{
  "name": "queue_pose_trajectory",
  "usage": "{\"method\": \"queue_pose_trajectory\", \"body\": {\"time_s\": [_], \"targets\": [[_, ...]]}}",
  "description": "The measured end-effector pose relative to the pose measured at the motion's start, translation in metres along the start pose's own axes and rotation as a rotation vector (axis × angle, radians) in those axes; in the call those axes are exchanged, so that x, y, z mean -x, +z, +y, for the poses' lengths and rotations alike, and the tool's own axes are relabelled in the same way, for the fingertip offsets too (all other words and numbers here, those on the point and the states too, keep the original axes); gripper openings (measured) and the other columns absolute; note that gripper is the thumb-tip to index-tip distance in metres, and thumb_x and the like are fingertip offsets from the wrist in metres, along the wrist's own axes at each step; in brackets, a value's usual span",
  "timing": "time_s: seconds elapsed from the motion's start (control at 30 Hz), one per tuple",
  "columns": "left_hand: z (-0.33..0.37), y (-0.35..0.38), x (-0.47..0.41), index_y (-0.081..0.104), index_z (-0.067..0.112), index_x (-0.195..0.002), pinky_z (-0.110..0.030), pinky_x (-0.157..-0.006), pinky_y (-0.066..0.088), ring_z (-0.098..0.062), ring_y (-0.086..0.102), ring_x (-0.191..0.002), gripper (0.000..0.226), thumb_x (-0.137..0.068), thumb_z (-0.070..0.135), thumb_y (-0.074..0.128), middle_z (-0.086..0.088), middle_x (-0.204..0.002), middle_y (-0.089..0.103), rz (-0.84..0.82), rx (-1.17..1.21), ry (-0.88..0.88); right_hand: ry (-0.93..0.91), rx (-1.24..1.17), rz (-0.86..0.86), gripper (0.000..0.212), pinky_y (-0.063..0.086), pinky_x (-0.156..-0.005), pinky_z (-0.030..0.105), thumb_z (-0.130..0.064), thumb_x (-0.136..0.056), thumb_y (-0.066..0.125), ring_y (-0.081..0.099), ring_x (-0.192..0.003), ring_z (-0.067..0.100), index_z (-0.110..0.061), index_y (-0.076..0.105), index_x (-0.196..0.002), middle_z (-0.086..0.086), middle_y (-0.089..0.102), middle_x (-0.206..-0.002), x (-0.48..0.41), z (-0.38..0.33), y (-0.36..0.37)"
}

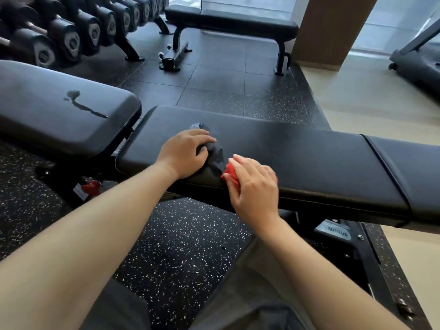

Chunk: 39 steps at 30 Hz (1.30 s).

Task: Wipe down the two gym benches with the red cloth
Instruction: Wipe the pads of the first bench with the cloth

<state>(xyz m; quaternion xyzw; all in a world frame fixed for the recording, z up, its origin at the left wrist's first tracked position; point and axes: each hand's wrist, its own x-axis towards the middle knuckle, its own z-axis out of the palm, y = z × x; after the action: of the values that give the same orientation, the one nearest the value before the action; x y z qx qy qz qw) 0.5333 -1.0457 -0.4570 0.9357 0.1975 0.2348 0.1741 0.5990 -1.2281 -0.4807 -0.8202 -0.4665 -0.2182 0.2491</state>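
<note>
a streak of liquid [83, 106] at ten o'clock waits on the tilted pad [47, 125]. the left hand [188, 152] rests on the near bench [309, 163], fingers loosely bent, holding nothing. at its four o'clock the right hand [254, 184] grips the red cloth [230, 175] beside a wet patch [215, 160]. wiping looks barely begun; next, a sweep toward eleven. rubber floor [185, 246]; another bench [233, 22] at twelve.

One wide-angle camera, worn on the head, looks forward and steeply down. It sits close above the padded surface [309, 163], which crosses the middle of the frame. Farther ahead it takes in the dumbbell rack [71, 36] at upper left and a far bench [238, 22].
</note>
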Motion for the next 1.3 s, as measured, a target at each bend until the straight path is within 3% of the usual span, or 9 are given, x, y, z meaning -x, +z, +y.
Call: {"method": "queue_pose_trajectory", "body": {"time_s": [0.17, 0.27, 0.4, 0.6, 0.83, 1.0, 1.13, 1.3], "targets": [[-0.026, -0.022, -0.001, 0.066, 0.026, -0.114, -0.036, -0.105, 0.039, -0.018, 0.050, -0.124, 0.031, -0.086, 0.022, 0.054, 0.003, -0.132, 0.056, -0.001, 0.014, 0.023, -0.050, 0.003, -0.052, 0.041, 0.040, -0.090, 0.035, -0.039, -0.090, 0.044, 0.058, -0.111, 0.019, -0.016, 0.064, -0.116, 0.000, 0.063, -0.122, -0.008, -0.008, 0.004], [-0.049, -0.032, 0.006, 0.065, 0.022, -0.118, -0.031, -0.108, 0.034, -0.019, 0.048, -0.125, 0.030, -0.090, 0.022, 0.053, 0.000, -0.133, 0.055, -0.017, -0.027, -0.037, -0.120, -0.001, -0.057, 0.043, 0.042, -0.092, 0.037, -0.039, -0.091, 0.043, 0.056, -0.114, 0.022, -0.014, 0.060, -0.121, 0.003, 0.060, -0.126, -0.002, 0.000, 0.001], [-0.052, -0.028, 0.006, 0.063, 0.023, -0.118, -0.027, -0.105, 0.034, -0.015, 0.049, -0.123, 0.033, -0.089, 0.029, 0.049, 0.004, -0.130, 0.057, 0.022, 0.000, -0.078, -0.050, -0.020, 0.015, 0.039, 0.045, -0.089, 0.037, -0.036, -0.089, 0.045, 0.062, -0.104, 0.023, -0.012, 0.066, -0.111, 0.005, 0.066, -0.116, -0.014, -0.008, 0.011], [-0.058, -0.025, 0.007, 0.052, 0.030, -0.131, -0.035, -0.114, 0.026, -0.017, 0.037, -0.134, 0.046, -0.088, 0.040, 0.043, 0.003, -0.145, 0.043, -0.139, -0.089, -0.074, -0.148, -0.056, -0.060, 0.040, 0.047, -0.087, 0.036, -0.036, -0.088, 0.045, 0.062, -0.105, 0.024, -0.011, 0.065, -0.112, 0.004, 0.066, -0.116, -0.029, -0.034, 0.023], [-0.055, -0.027, 0.008, 0.045, 0.029, -0.138, -0.033, -0.117, 0.017, -0.015, 0.028, -0.139, 0.043, -0.095, 0.032, 0.046, 0.004, -0.150, 0.035, -0.165, -0.109, -0.082, -0.250, -0.026, -0.059, 0.040, 0.044, -0.093, 0.040, -0.036, -0.092, 0.048, 0.056, -0.115, 0.025, -0.012, 0.060, -0.123, 0.004, 0.059, -0.128, 0.001, -0.001, 0.003], [-0.057, -0.025, 0.007, 0.046, 0.029, -0.136, -0.034, -0.116, 0.019, -0.016, 0.030, -0.138, 0.043, -0.093, 0.033, 0.047, 0.003, -0.149, 0.036, -0.152, -0.097, -0.077, -0.095, -0.027, -0.004, 0.036, 0.041, -0.092, 0.037, -0.036, -0.092, 0.047, 0.060, -0.108, 0.022, -0.013, 0.066, -0.113, 0.003, 0.065, -0.120, -0.009, -0.022, 0.012], [-0.055, -0.025, 0.007, 0.047, 0.027, -0.136, -0.032, -0.116, 0.019, -0.016, 0.031, -0.138, 0.044, -0.093, 0.031, 0.048, 0.002, -0.149, 0.037, -0.143, -0.098, -0.079, -0.130, -0.020, -0.063, 0.037, 0.042, -0.091, 0.038, -0.036, -0.091, 0.047, 0.060, -0.109, 0.022, -0.013, 0.065, -0.114, 0.003, 0.065, -0.120, -0.017, -0.045, 0.023], [-0.056, -0.025, 0.008, 0.046, 0.029, -0.137, -0.033, -0.116, 0.019, -0.016, 0.030, -0.138, 0.044, -0.093, 0.032, 0.047, 0.004, -0.149, 0.036, -0.153, -0.096, -0.080, -0.230, -0.013, -0.138, 0.042, 0.044, -0.093, 0.039, -0.038, -0.092, 0.044, 0.057, -0.114, 0.024, -0.012, 0.060, -0.122, 0.005, 0.060, -0.126, -0.007, -0.022, 0.008]]}}
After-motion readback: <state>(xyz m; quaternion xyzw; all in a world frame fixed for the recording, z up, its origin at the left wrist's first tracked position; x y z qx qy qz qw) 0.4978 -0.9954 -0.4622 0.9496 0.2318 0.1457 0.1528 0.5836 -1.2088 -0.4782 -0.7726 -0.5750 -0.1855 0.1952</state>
